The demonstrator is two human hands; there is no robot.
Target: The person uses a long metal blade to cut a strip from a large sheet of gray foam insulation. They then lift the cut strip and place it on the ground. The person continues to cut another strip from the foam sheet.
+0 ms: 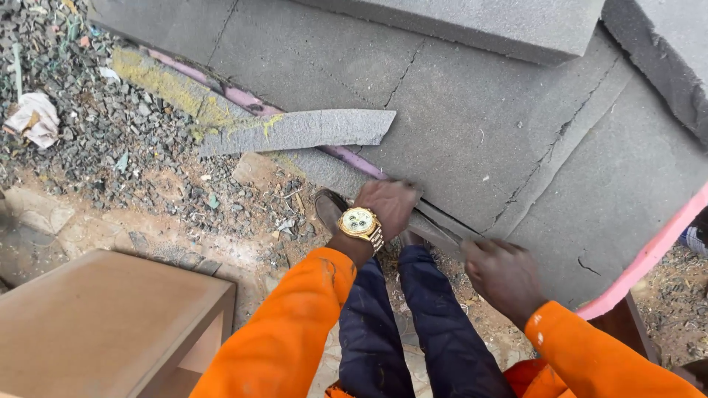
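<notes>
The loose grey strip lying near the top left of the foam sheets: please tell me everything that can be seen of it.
The strip is a long, thin offcut of dark grey foam with a grainy surface. Its right end is cut at a slant, and its left end narrows, with yellowish stains there. It lies flat and almost level across the edge of the foam sheets, with its left part over the gravel. A pink layer shows just above it. Neither the left hand nor the right hand touches it.

I see bare dirt ground (88, 221) in daylight, strewn with grey foam crumbs (110, 125). A brown wooden cabinet (103, 317) sits on it; beyond the cabinet, a crumpled white rag (33, 118) lies among the crumbs.
</notes>
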